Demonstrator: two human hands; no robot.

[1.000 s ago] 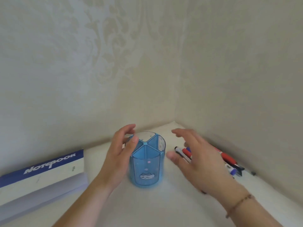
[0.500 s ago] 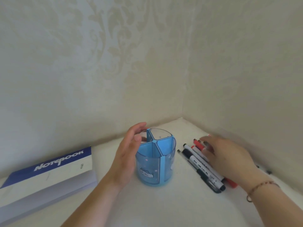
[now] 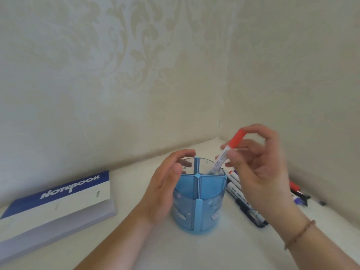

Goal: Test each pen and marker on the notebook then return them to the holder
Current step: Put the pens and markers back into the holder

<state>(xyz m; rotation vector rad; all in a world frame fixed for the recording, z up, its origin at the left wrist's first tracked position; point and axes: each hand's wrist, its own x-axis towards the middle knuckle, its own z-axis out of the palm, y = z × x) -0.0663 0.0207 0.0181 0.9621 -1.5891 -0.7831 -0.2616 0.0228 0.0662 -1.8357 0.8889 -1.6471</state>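
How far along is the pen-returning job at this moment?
Early. In hand: the right hand lowers a red-capped white marker into the blue plastic divided holder's far-right compartment; the left hand steadies it. Left: the pens and markers on the table. The blue-and-white notebook lies closed.

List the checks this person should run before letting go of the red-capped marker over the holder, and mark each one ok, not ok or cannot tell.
1. Marker held firmly: ok. The right hand pinches the red-capped marker.
2. Cap on: ok, the red cap is fitted.
3. Lower end inside a compartment: ok. It dips into the far right section of the blue holder.
4. Holder steadied: ok. The left hand cups its left side.
5. Marker tested on the notebook: cannot tell; the notebook lies closed.
6. All pens returned: not ok. Other pens lie on the table right of the holder.
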